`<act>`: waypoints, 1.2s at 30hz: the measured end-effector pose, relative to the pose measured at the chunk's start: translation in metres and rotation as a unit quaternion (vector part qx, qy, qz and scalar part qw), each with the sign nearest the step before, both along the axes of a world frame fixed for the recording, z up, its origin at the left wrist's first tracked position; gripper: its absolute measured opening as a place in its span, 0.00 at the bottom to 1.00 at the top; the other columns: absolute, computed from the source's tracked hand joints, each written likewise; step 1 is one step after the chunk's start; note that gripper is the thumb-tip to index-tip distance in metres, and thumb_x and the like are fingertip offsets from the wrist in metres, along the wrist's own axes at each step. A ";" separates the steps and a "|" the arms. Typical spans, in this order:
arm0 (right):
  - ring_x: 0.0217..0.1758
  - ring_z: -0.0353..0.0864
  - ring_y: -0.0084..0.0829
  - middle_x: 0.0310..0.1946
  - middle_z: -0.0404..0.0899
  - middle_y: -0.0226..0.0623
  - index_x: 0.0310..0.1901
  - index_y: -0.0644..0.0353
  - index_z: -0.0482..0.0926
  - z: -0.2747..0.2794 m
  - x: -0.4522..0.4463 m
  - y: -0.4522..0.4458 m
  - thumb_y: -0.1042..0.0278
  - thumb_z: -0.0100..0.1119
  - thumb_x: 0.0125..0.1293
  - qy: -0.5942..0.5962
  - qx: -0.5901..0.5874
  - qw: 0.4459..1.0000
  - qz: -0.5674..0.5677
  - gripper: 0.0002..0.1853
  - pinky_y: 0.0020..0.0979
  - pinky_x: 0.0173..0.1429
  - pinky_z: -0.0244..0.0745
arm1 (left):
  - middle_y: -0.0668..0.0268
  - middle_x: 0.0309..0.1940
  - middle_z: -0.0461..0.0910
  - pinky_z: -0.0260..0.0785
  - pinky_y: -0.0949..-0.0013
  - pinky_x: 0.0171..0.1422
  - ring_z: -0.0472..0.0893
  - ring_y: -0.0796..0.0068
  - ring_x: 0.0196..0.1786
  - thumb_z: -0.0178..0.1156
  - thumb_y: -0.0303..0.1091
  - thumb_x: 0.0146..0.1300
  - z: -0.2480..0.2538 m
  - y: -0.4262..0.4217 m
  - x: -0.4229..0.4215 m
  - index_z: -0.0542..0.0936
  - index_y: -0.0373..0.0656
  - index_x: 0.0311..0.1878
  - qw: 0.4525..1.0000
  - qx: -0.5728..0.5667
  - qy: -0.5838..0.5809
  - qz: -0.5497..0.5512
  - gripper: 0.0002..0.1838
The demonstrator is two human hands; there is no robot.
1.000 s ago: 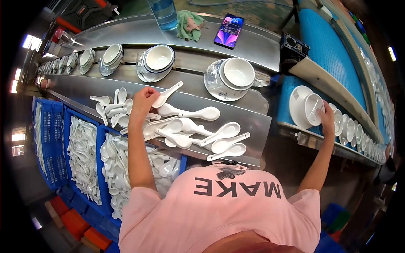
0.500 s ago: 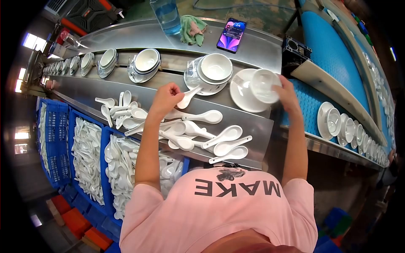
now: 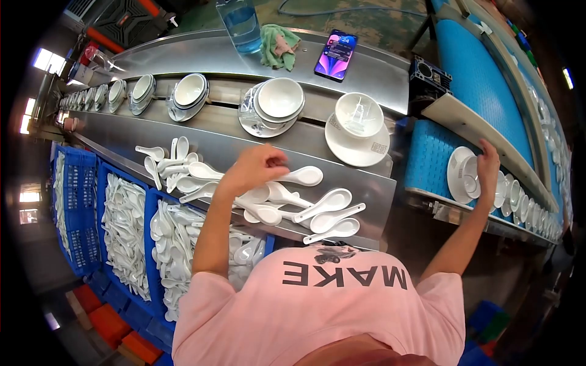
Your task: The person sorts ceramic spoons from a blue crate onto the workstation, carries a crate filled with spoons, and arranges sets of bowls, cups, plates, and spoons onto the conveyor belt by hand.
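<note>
My left hand [image 3: 264,166] is over the pile of white spoons [image 3: 262,210], with its fingers curved and a gap at the fingertips. Beside them lies one spoon [image 3: 305,176], its handle partly hidden by the hand. My right hand [image 3: 488,168] has its fingers apart, by the bowl [image 3: 469,174] and plate [image 3: 456,183] at the front of the row on the blue conveyor [image 3: 427,152]. A clear-wrapped bowl [image 3: 359,114] stands on a white plate [image 3: 356,152] on the middle line. To its left is a stack of a bowl and dishes [image 3: 281,97].
More dish stacks [image 3: 190,90] stretch away left. Blue crates [image 3: 149,244] of spoons stand at the lower left. A phone [image 3: 335,56], a green cloth [image 3: 279,47] and a water container [image 3: 241,27] sit on the far steel ledge [image 3: 384,73].
My right hand has set the bowl and plate on the line and moved back right to the conveyor. My left hand let go of its spoon and came nearer the pile. The stacks shifted left.
</note>
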State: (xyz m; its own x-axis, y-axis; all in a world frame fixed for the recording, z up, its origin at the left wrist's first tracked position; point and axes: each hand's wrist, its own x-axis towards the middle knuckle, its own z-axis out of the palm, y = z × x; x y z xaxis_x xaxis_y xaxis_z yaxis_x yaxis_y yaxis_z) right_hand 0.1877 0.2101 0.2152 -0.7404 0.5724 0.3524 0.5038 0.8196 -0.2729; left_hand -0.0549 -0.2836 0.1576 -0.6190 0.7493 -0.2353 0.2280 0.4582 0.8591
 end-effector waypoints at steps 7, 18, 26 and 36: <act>0.40 0.78 0.32 0.34 0.80 0.41 0.45 0.62 0.78 -0.003 0.008 0.025 0.78 0.51 0.47 -0.176 -0.223 0.958 -0.033 0.20 0.29 0.47 0.70 | 0.61 0.34 0.76 0.66 0.64 0.47 0.74 0.62 0.41 0.67 0.33 0.42 -0.019 0.035 0.027 0.77 0.42 0.45 0.967 0.042 0.213 -0.136 0.22; 0.44 0.75 0.24 0.43 0.77 0.34 0.52 0.64 0.73 -0.039 -0.015 -0.027 0.79 0.54 0.51 0.092 -0.466 0.880 0.020 0.22 0.24 0.50 0.69 | 0.62 0.31 0.75 0.66 0.66 0.40 0.72 0.62 0.36 0.62 0.25 0.43 0.013 0.025 0.018 0.75 0.38 0.30 0.974 0.149 0.172 -0.019 0.09; 0.42 0.77 0.25 0.42 0.78 0.34 0.51 0.65 0.73 -0.050 -0.088 -0.099 0.82 0.53 0.53 0.165 -0.570 0.801 0.078 0.20 0.28 0.48 0.73 | 0.65 0.30 0.75 0.66 0.66 0.37 0.73 0.63 0.36 0.62 0.21 0.40 0.014 0.011 0.009 0.76 0.41 0.29 0.930 0.082 0.355 0.046 0.10; 0.39 0.77 0.27 0.35 0.79 0.42 0.48 0.70 0.74 -0.080 -0.158 -0.165 0.80 0.46 0.50 0.124 -0.468 0.872 0.073 0.20 0.27 0.46 0.70 | 0.64 0.32 0.74 0.68 0.65 0.38 0.74 0.62 0.38 0.60 0.20 0.44 -0.006 0.018 0.002 0.77 0.41 0.32 0.916 0.064 0.391 0.061 0.10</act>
State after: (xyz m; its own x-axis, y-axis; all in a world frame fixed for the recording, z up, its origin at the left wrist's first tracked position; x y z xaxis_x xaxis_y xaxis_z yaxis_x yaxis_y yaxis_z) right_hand 0.0294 0.0449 0.1352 -0.7968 0.6014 -0.0587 0.2428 0.2297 -0.9425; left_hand -0.0528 -0.2658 0.1516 -0.6421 0.6539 0.4002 0.7502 0.4283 0.5038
